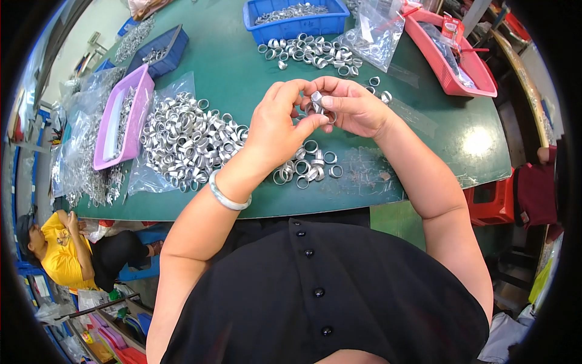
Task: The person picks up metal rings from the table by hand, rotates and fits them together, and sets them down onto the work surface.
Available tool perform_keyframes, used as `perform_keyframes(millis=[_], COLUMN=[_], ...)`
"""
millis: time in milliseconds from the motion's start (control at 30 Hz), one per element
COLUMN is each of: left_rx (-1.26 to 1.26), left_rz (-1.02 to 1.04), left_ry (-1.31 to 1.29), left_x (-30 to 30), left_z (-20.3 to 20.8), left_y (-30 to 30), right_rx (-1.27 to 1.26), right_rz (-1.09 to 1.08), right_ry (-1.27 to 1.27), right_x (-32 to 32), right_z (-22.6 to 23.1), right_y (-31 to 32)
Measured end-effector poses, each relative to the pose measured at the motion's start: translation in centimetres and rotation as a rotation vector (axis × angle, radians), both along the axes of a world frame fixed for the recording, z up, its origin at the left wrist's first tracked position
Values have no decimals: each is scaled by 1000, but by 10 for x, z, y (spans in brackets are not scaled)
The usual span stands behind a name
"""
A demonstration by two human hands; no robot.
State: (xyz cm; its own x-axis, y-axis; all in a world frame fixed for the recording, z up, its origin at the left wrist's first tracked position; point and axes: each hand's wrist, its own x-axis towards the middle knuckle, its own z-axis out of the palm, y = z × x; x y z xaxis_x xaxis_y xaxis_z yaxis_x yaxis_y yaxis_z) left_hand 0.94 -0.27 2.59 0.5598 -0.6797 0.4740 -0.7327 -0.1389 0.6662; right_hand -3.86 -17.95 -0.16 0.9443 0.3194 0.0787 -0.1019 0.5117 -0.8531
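Above the green table, my left hand (277, 118) and my right hand (359, 110) meet with bent fingers around silver metal rings (317, 99). The thumb and fingers of each hand pinch at the rings, and the fingers partly hide them, so their exact number cannot be told. Close to my left wrist lies a large heap of similar silver rings (191, 139). A smaller group of rings (315, 168) rests on the table under my hands, toward the near edge. Farther off, another cluster of rings (315, 53) is spread out.
At the far side stands a blue bin (295, 27) of small metal parts. A pink basket (124, 118) is on the left, a red basket (448, 60) at the far right. Clear plastic bags (374, 36) lie about. A person in yellow (66, 258) sits at the left beyond the table (376, 173).
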Motion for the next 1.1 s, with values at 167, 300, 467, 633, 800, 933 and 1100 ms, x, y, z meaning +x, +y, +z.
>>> perform_keyframes(millis=[167,300,467,633,800,933,1100], left_rx=[-43,-138,-257,-296,-298,-270,-296], left_rz=[12,-38,-68,-106,-91,-105,-237], left_ry=[145,260,219,246,346,716,841], left_x=[2,5,8,14,11,6,5], left_z=[-8,-13,-22,-29,-27,-21,-22], left_y=[-1,2,5,12,16,20,22], right_rx=[3,20,39,-39,-61,-96,-109], right_rz=[-41,-58,-59,-112,-93,-125,-153], right_ry=[-33,-42,-50,-88,-115,-125,-142], right_x=[0,0,1,0,-2,-2,-3], right_z=[-1,1,0,3,7,6,6], right_y=[3,4,3,8,8,9,14])
